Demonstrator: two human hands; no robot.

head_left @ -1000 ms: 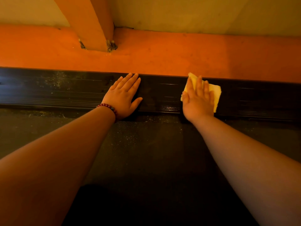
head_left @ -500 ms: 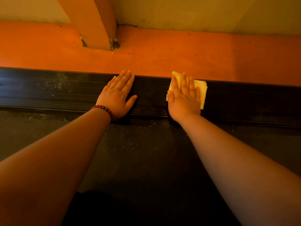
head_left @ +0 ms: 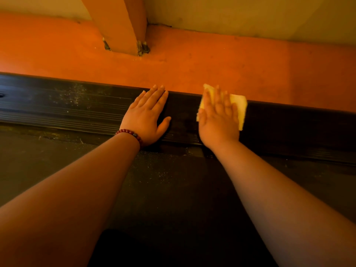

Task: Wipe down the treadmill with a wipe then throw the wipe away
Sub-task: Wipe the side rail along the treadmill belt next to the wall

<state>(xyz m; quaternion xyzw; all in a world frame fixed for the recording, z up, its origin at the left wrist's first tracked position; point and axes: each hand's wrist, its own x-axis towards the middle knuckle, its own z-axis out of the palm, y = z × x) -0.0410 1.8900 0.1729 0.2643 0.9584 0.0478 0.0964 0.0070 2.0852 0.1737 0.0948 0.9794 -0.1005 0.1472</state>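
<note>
My right hand [head_left: 218, 120] lies flat, fingers straight and together, and presses a folded yellow wipe [head_left: 239, 105] against the treadmill [head_left: 289, 132]. Nothing is clenched or pinched; the palm alone pins the cloth to the black ribbed side rail [head_left: 77, 106]. My left hand [head_left: 147, 116], with a red bead bracelet [head_left: 129, 132] at the wrist, rests just beside it on the same rail, fingers spread and relaxed and holding nothing, apparently as a brace.

By my reading, the job is mid-course. The stretch of rail to the right of the wipe looks dark and even. To the left of my bracing hand, pale dust [head_left: 75, 97] speckles the ribs, and grit and crumbs lie along the seam where the rail meets the belt [head_left: 173, 189]. That dusty run looks unwiped. The belt itself shows a faint scatter of specks near my wrists. No bin is in view, so throwing the wipe away is a step not yet begun.

The wipe sits directly beneath my right fingers and palm. Its far corner pokes out past my fingertips at the rail's outer edge, by the orange floor [head_left: 231, 70], and one side shows beyond my little finger. An orange post [head_left: 119, 22] stands on that floor, well apart from both hands.
</note>
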